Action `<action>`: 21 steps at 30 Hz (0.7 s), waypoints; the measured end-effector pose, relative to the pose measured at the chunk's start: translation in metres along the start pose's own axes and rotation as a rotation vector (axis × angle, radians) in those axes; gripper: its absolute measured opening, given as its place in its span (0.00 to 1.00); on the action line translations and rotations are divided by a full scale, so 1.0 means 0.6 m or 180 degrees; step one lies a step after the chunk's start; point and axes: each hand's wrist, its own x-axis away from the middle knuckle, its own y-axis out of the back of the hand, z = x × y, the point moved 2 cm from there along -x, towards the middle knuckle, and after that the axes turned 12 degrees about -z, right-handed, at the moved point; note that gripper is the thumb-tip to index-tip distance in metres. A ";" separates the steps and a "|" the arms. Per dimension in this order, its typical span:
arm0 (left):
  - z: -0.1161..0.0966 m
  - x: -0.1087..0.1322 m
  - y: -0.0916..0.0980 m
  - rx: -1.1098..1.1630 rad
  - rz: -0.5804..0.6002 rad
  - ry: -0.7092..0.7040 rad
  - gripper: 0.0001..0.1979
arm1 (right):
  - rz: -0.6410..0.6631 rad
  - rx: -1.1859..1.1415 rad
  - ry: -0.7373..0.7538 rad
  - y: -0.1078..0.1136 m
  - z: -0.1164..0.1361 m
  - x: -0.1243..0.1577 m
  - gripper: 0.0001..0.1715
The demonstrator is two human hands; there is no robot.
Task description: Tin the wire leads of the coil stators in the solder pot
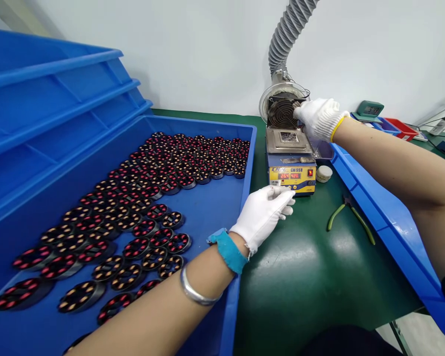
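My left hand [264, 216], in a white glove, is in front of the solder pot [292, 170], its thumb and fingers pinched together. Whatever is between those fingertips is too small or hidden to make out. In a white knit glove, my right hand [319, 118] reaches over the back right of the pot. Its fingers are curled beside the round fan grille [282, 113], and I cannot see what they grip. The pot has a yellow front with red digits and a square metal bath [288, 137] on top. A metal strip [296, 160] lies across its front ledge.
A blue tray [249, 198] on the left holds many black rings with red or tan windings [159, 212]; stacked blue bins [59, 89] stand behind. Green-handled cutters [350, 217], a small round white container [324, 173] and another blue tray [385, 222] are on the right. A grey duct [287, 37] rises behind.
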 end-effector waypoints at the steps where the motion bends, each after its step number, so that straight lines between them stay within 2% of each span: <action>1: 0.000 0.000 0.000 -0.0011 0.0005 0.0002 0.14 | -0.0040 0.0051 0.0015 0.001 -0.002 0.001 0.20; 4: 0.001 0.000 0.000 -0.0042 0.0031 0.0006 0.14 | -0.0066 0.0198 0.0057 -0.001 -0.002 0.007 0.19; 10: 0.002 -0.002 0.000 -0.0119 0.0085 -0.0003 0.14 | 0.0155 0.0310 0.0139 -0.015 0.009 0.014 0.20; 14: 0.003 -0.002 -0.001 -0.0171 0.0122 0.0023 0.12 | 0.0236 0.0132 0.0170 -0.023 0.019 0.017 0.19; 21: 0.001 0.001 -0.003 -0.0199 0.0126 0.0048 0.11 | 0.0064 -0.0274 0.0000 -0.033 0.026 0.016 0.17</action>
